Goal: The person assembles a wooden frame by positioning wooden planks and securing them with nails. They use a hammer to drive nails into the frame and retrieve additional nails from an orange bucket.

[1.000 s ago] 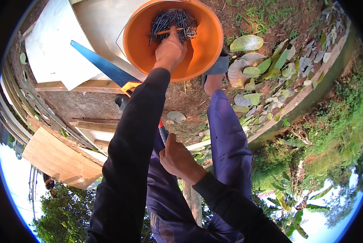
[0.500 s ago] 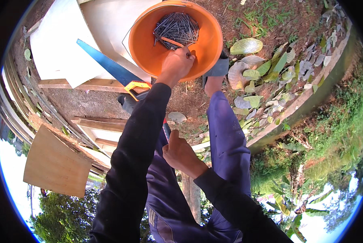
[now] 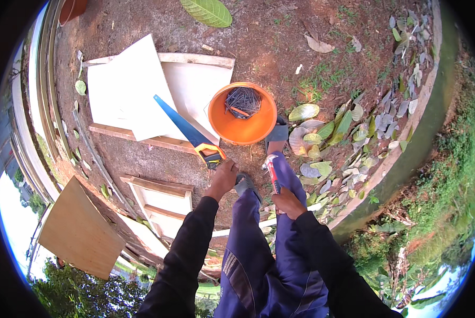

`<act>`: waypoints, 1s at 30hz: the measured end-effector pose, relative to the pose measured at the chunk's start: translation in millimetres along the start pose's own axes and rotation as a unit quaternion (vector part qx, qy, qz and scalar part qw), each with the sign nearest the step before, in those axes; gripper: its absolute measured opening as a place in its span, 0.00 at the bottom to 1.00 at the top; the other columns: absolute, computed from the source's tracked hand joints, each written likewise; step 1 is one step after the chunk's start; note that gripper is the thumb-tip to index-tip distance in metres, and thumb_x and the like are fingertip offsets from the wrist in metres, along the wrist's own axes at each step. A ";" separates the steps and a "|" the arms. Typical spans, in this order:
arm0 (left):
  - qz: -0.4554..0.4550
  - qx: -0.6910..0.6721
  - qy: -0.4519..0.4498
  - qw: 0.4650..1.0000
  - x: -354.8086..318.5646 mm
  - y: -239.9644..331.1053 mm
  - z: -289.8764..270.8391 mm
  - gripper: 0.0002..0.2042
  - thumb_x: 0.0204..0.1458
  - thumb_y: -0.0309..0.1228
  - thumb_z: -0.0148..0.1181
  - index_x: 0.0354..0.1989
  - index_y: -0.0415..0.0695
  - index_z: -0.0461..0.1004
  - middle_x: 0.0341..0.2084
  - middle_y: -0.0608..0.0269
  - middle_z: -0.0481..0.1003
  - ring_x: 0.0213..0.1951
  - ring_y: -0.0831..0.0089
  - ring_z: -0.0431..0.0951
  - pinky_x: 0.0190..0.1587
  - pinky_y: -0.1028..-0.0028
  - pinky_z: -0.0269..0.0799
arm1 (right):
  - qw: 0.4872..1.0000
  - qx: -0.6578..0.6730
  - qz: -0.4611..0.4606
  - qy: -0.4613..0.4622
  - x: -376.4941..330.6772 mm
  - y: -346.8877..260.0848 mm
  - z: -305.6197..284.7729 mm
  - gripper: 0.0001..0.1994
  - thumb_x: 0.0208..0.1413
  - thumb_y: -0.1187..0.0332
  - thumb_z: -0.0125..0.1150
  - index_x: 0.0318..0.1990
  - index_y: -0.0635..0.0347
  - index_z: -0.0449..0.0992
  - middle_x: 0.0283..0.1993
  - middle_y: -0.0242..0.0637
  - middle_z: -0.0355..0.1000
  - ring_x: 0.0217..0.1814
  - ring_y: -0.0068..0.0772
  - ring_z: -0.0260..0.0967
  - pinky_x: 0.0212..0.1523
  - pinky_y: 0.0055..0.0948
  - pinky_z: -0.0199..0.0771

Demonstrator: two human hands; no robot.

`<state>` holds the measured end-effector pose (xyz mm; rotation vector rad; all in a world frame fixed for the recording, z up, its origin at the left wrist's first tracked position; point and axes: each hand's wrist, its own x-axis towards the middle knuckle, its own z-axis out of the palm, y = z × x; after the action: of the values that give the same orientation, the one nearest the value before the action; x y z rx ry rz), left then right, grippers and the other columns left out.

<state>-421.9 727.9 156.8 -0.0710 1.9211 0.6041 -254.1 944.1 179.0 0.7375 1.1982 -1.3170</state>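
Note:
My left hand (image 3: pixel 225 177) is closed just below the handle of a handsaw (image 3: pixel 187 127); what its fingers hold, if anything, is too small to make out. The saw has a blue blade and a yellow-and-black handle, and its blade lies across white boards. In my right hand (image 3: pixel 289 204) is a hammer (image 3: pixel 273 177) with a red-and-black grip, its metal head pointing away from me in front of my leg. Beyond both hands stands an orange bucket (image 3: pixel 237 130). Inside it is a heap of nails (image 3: pixel 243 99) with an orange stick-like piece (image 3: pixel 239 111) on top.
White boards (image 3: pixel 136 90) on wooden strips lie left of the bucket. A wooden frame (image 3: pixel 160 199) is nearer, left of my feet. A plywood sheet (image 3: pixel 81 230) stands at lower left. Leaves (image 3: pixel 348 132) litter the ground along the kerb (image 3: pixel 407 127) on the right.
My left hand has come out of the bucket and back toward me, beside the saw handle. My right hand has moved right, bringing the hammer fully into sight. The view takes in more ground.

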 end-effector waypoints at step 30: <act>-0.153 -0.501 0.141 0.840 -248.5 -166.8 -161.2 0.10 0.67 0.28 0.48 0.47 0.36 0.75 0.27 0.57 0.76 0.20 0.67 0.76 0.20 0.67 0.73 | 0.935 -0.320 0.050 0.143 -173.7 -333.5 43.3 0.25 0.60 0.56 0.58 0.52 0.73 0.70 0.42 0.64 0.76 0.50 0.63 0.76 0.51 0.54 0.73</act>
<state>-398.7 456.5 360.2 -1.1639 1.6025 1.3689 -538.5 901.7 425.2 0.5057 1.6838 -0.6691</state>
